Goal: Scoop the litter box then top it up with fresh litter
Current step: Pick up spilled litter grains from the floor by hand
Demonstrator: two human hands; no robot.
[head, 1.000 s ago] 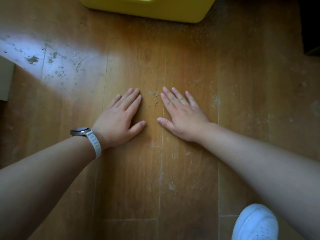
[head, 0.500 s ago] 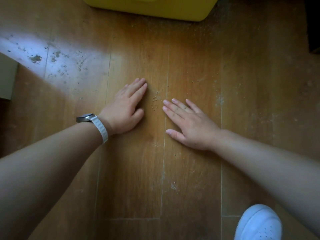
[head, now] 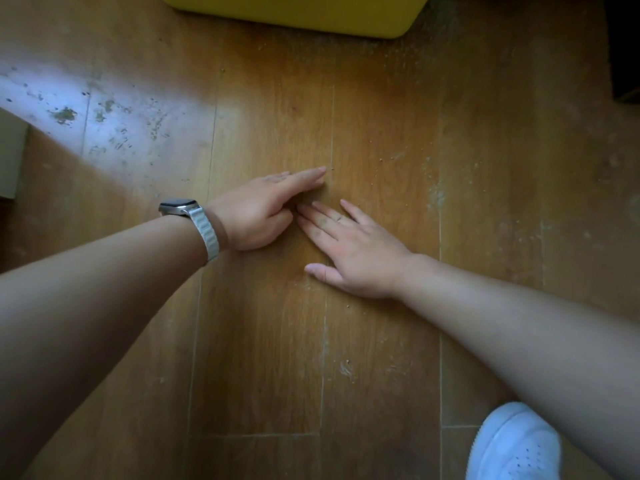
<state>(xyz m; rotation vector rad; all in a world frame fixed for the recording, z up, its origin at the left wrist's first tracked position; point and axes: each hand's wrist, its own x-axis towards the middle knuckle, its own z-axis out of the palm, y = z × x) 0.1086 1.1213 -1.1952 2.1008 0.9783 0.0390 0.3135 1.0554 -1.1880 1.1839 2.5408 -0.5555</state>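
The left hand and right hand lie on the floor, fingers straight and holding nothing, apparently gathering spilled litter grains. The yellow litter box sits at the far edge with its inside out of view, so scooping and topping up cannot be judged.

Both my arms come in from the bottom corners, forearms bare, converging mid-frame. Left grip is tilted up, back of hand toward me, fingers straight and together, pointing ahead-right, nothing held. Right grip is palm down and flat, fingers straight, slightly fanned, aimed ahead-left, thumb splayed out left. Right fingertips meet the left grip by its thumb. Grey smudges on my right fingers.
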